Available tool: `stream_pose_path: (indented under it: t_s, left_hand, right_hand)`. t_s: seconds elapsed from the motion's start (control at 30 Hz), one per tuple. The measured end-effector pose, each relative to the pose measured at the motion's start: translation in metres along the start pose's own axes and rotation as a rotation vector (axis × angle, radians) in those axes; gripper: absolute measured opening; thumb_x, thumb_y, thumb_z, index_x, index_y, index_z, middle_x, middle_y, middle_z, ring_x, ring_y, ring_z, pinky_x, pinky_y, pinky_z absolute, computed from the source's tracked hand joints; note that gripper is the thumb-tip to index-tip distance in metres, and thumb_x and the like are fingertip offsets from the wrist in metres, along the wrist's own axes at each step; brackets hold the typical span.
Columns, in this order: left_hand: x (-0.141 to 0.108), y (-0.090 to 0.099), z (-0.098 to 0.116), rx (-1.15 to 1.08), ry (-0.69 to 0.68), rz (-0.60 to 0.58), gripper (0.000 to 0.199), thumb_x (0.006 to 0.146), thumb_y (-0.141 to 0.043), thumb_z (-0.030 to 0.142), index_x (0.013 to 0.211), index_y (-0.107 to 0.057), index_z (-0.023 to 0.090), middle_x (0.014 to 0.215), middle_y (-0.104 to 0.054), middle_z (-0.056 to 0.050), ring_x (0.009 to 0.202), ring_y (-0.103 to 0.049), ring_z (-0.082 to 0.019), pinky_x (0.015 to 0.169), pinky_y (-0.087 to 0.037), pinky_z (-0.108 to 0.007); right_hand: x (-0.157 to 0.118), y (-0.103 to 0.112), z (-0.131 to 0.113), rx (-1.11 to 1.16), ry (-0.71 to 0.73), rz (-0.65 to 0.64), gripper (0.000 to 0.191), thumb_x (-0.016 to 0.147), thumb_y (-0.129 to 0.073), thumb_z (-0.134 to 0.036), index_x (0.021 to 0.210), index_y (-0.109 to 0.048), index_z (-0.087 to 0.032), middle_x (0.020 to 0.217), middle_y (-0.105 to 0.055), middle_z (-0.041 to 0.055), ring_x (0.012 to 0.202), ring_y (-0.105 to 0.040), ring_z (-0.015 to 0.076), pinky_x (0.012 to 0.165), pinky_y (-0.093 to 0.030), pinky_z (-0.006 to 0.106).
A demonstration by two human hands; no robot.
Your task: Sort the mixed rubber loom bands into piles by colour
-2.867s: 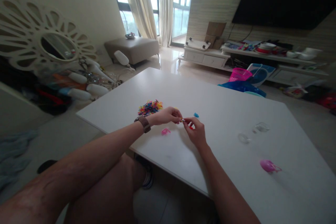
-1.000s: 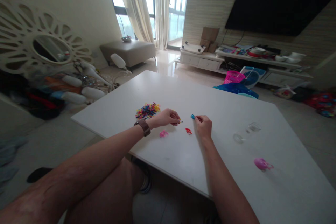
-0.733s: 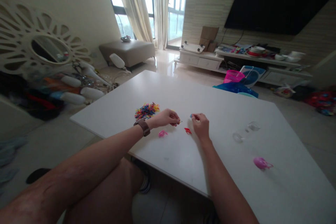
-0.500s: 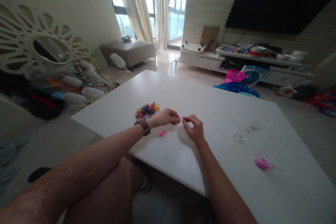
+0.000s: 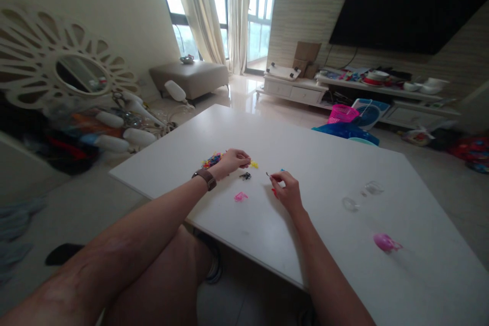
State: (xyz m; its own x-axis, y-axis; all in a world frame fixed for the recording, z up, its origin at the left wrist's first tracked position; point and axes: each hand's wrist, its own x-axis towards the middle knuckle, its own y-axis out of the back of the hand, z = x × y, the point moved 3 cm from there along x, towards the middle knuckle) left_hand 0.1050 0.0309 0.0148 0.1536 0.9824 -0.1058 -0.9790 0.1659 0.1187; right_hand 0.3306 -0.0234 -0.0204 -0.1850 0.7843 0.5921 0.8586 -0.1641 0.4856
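Observation:
Many small multicoloured pieces lie in a pile (image 5: 211,161) on the white table (image 5: 244,229), partly behind my left wrist. My left hand (image 5: 237,159) is pinched beside a small yellow cluster (image 5: 254,164); what its fingertips hold is too small to make out. A black cluster (image 5: 245,176) lies just below it, and a pink one (image 5: 240,196) nearer the front edge. To the right, my right hand (image 5: 286,187) pinches a small dark piece (image 5: 268,174). Red bits (image 5: 274,192) and a blue bit (image 5: 282,169) show beside that hand.
On the table's right side are a clear round item (image 5: 350,204), a clear container (image 5: 373,188) and a pink-purple object (image 5: 386,242). Beyond the far edge stand a pink basket (image 5: 343,113) and a blue item (image 5: 340,131). White lamp parts (image 5: 139,136) are at the left.
My hands have moved apart, the left one up and leftward. The yellow and black clusters and the red and blue bits, hidden before, now show. The whole view has shifted slightly.

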Motion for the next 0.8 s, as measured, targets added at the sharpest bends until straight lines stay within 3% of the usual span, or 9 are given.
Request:
stream_pose_path:
  t_s: [0.17,0.37,0.47,0.57,0.7,0.8]
  left_hand:
    - [0.000,0.017,-0.001,0.015,-0.003,0.032,0.028,0.068,-0.084,0.031,0.078,-0.070,0.009,0.073,-0.072,-0.008,0.062,-0.061,-0.010,0.064,-0.051,-0.024]
    - [0.001,0.014,-0.006,0.025,-0.004,-0.009,0.025,0.071,-0.082,0.028,0.080,-0.071,0.008,0.075,-0.073,-0.009,0.063,-0.062,-0.010,0.066,-0.052,-0.025]
    - [0.002,0.012,-0.010,0.022,0.001,-0.052,0.026,0.072,-0.081,0.031,0.080,-0.071,0.008,0.076,-0.074,-0.010,0.063,-0.063,-0.011,0.066,-0.052,-0.025]
    - [0.002,0.011,-0.014,0.053,0.010,-0.104,0.028,0.072,-0.081,0.034,0.080,-0.071,0.009,0.073,-0.073,-0.009,0.063,-0.063,-0.011,0.063,-0.050,-0.024]
    - [-0.003,0.009,-0.015,0.078,0.012,-0.196,0.031,0.070,-0.081,0.038,0.080,-0.071,0.010,0.069,-0.071,-0.007,0.062,-0.062,-0.012,0.061,-0.049,-0.024]
    - [-0.007,0.007,-0.012,0.088,-0.001,-0.255,0.034,0.069,-0.081,0.040,0.079,-0.071,0.009,0.067,-0.070,-0.006,0.062,-0.061,-0.012,0.061,-0.048,-0.023]
  right_hand:
    - [0.009,-0.020,-0.003,-0.069,-0.029,-0.102,0.010,0.089,-0.060,-0.020,0.084,-0.068,-0.020,0.082,-0.065,0.0043,0.078,-0.058,0.0191,0.075,-0.046,0.032]
    - [0.023,-0.066,-0.010,-0.118,-0.132,-0.177,0.009,0.086,-0.063,-0.018,0.079,-0.069,-0.019,0.083,-0.063,0.0043,0.079,-0.057,0.0193,0.076,-0.045,0.032]
    - [0.023,-0.079,-0.011,-0.159,-0.154,-0.184,0.007,0.085,-0.066,-0.020,0.078,-0.069,-0.020,0.086,-0.064,0.0053,0.084,-0.058,0.0209,0.079,-0.045,0.034]
    - [0.021,-0.078,-0.013,-0.159,-0.106,-0.122,0.006,0.086,-0.067,-0.025,0.082,-0.069,-0.021,0.088,-0.064,0.0060,0.085,-0.058,0.0216,0.080,-0.046,0.035]
    - [0.018,-0.061,-0.017,-0.024,-0.076,0.082,0.017,0.089,-0.064,-0.030,0.101,-0.068,-0.019,0.089,-0.066,0.0054,0.079,-0.059,0.0196,0.074,-0.050,0.034]
    - [0.018,-0.057,-0.022,0.089,-0.045,0.075,0.021,0.091,-0.062,-0.030,0.108,-0.067,-0.020,0.093,-0.069,0.0060,0.083,-0.063,0.0194,0.073,-0.052,0.032]
